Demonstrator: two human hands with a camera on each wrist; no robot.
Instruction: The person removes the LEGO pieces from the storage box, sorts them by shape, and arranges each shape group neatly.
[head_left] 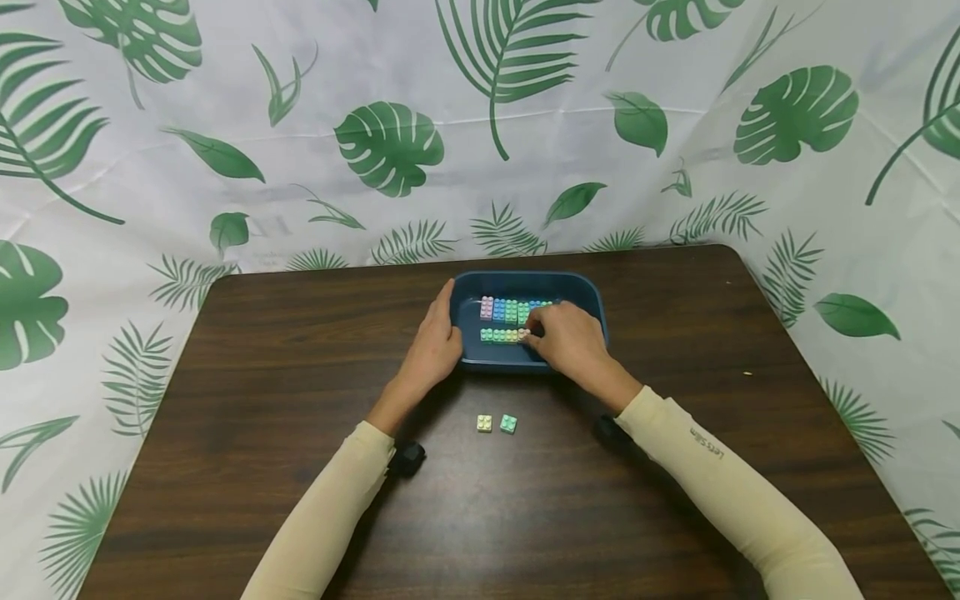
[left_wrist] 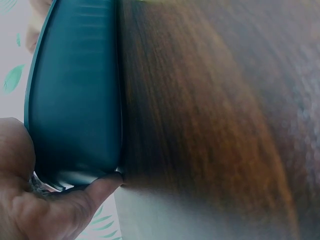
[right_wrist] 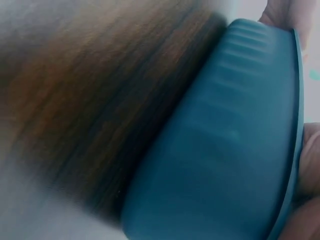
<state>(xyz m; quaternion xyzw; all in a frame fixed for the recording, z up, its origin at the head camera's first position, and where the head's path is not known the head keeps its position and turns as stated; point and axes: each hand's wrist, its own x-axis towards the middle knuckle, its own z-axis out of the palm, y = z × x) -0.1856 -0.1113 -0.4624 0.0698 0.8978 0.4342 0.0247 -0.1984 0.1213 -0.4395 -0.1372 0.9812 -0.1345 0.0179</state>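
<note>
Head view: even, fairly bright light; soft pale sheen on the dark wood-grain tabletop (head_left: pixel 495 500), shadows beneath both cream sleeves (head_left: pixel 720 483). Left wrist view: dimmer, grain smeared, highlight on the blue tray's (left_wrist: pixel 75 100) lower edge. Right wrist view: tabletop blurred, hazy lower left, background washed out.

One blue tray (right_wrist: pixel 220 145), its near outer wall facing you, is resting on one table (right_wrist: pixel 95 80), dark wood-grain, blurred. One right hand (right_wrist: pixel 310 167), yours, partly cropped, is showing just beyond the near rim, its fingertips hidden. One left hand (right_wrist: pixel 287 15), yours, is touching the tray's left end. One pale backdrop (right_wrist: pixel 313 97), green-marked, is showing on the far side.
</note>
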